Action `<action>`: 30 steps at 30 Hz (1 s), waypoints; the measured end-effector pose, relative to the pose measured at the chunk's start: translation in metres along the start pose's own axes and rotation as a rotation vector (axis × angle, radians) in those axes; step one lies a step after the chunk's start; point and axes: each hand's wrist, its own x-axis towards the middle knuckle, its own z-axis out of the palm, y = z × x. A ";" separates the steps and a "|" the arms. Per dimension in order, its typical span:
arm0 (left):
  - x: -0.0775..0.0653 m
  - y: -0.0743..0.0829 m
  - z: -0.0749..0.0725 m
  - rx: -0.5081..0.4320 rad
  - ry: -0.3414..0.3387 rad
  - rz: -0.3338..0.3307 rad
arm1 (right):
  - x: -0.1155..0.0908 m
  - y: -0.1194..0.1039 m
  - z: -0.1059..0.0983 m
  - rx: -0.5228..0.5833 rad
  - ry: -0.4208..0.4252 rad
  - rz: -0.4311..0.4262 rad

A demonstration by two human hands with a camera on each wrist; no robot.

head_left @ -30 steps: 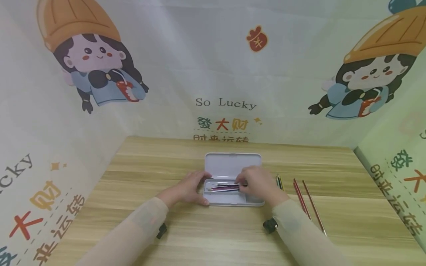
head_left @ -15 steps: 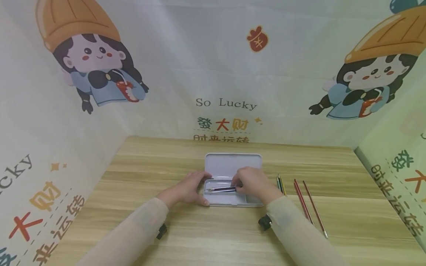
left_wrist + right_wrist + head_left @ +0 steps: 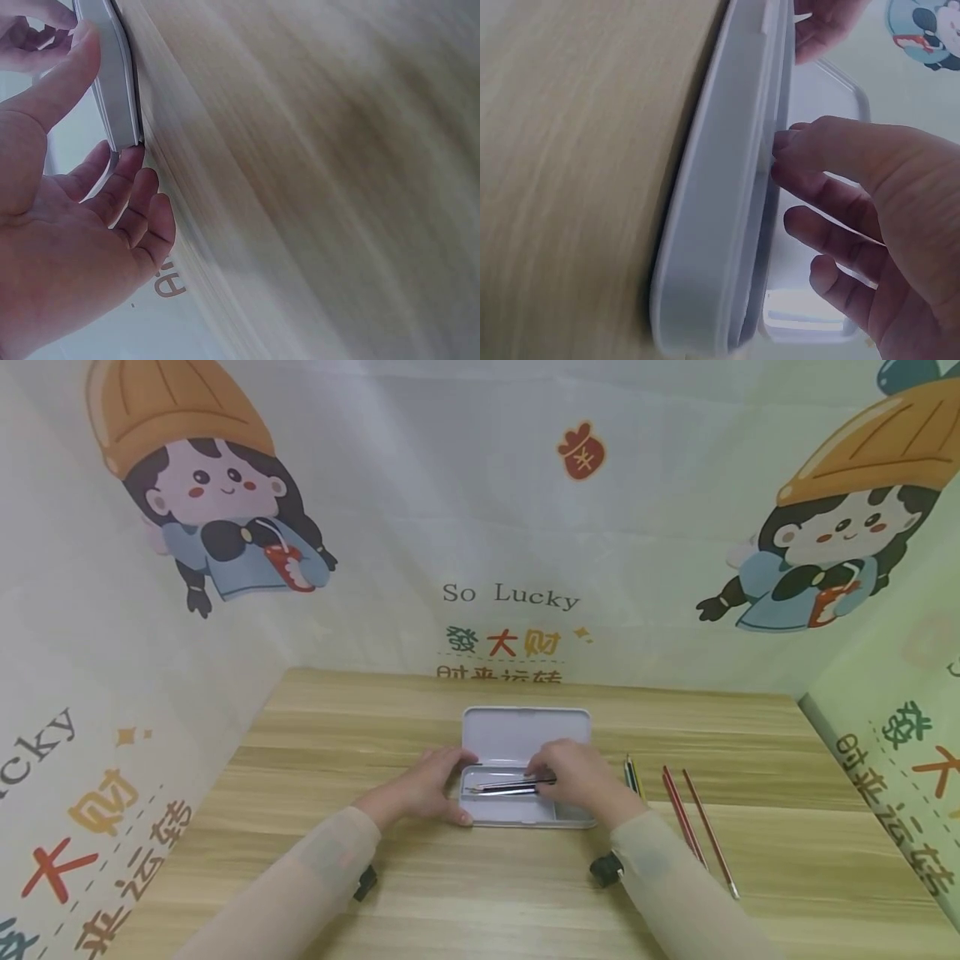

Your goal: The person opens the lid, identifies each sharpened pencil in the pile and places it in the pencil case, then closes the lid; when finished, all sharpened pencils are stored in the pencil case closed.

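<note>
A white pencil case (image 3: 502, 737) lies with its lid raised at the middle of the table. My left hand (image 3: 427, 787) holds its left end; in the left wrist view the thumb presses the near side of the case (image 3: 114, 86) and fingers reach the far corner. Several dark pencils (image 3: 504, 788) lie in the back compartment, tips pointing left. Over their right ends, my right hand (image 3: 581, 777) pinches them with thumb and forefinger. In the right wrist view the case wall (image 3: 712, 187) hides the pencils, and the other fingers hang loosely curled.
To the right of the case lie a few green and yellow pencils (image 3: 634, 777), partly behind the right wrist. Farther right are red pencils (image 3: 681, 814) and a thin dark red one (image 3: 711, 831). A printed cloth (image 3: 390, 527) stands around the wooden table (image 3: 315, 718).
My right hand slid a little left along the pencils, then back slightly right. The pencils that were spread and raised now lie closer together in the compartment. The left hand stayed put.
</note>
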 end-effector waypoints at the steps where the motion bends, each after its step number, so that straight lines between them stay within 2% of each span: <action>1: 0.000 0.000 0.000 -0.001 -0.002 -0.003 | -0.003 0.001 -0.001 0.017 0.009 -0.002; 8: -0.001 0.000 0.001 -0.008 -0.002 -0.015 | -0.025 0.013 -0.010 0.033 0.077 0.042; 16: -0.001 0.000 0.001 -0.010 0.002 -0.015 | -0.050 0.030 -0.024 0.099 0.080 0.153; 23: -0.002 0.001 0.000 0.001 0.005 -0.004 | -0.072 0.046 -0.023 0.062 0.162 0.144; 30: 0.000 0.003 0.000 0.007 -0.002 -0.009 | -0.096 0.059 -0.025 0.060 0.156 0.264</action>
